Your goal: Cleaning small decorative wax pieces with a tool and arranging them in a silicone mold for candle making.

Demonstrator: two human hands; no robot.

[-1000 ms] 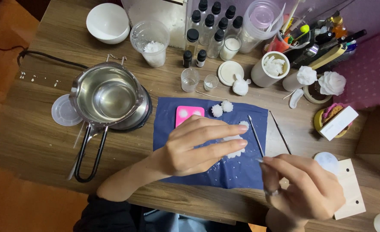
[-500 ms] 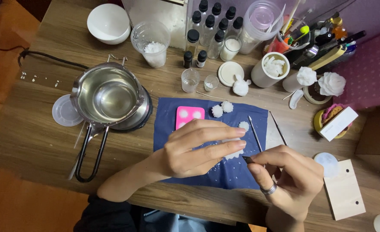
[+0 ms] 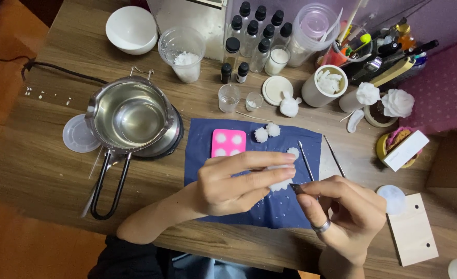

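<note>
White wax — a small, lumpy flower shape (image 3: 279, 182) — is sitting pinched between the fingertips of the left hand (image 3: 239, 181), which is closing on it above the dark blue cloth (image 3: 249, 206) at the front of the wooden table (image 3: 42, 170). The right hand (image 3: 342, 212), wearing a ring, is gripping a thin metal tool (image 3: 296, 188) with thumb and fingers clamped together, its tip touching the wax piece's lower right edge. Two more slim metal tools (image 3: 306, 161) are lying on the cloth's right edge and just beside it. A pink mould (image 3: 228, 142) with white-filled cavities is resting on the cloth's upper part, two small white wax flowers (image 3: 267, 133) just beside it. Left of the cloth, a steel pot (image 3: 130, 116) is standing on a burner — its handle pointing toward the person. Small dark-capped bottles (image 3: 254, 31) and a white bowl (image 3: 131, 30) are standing at the back.
</note>
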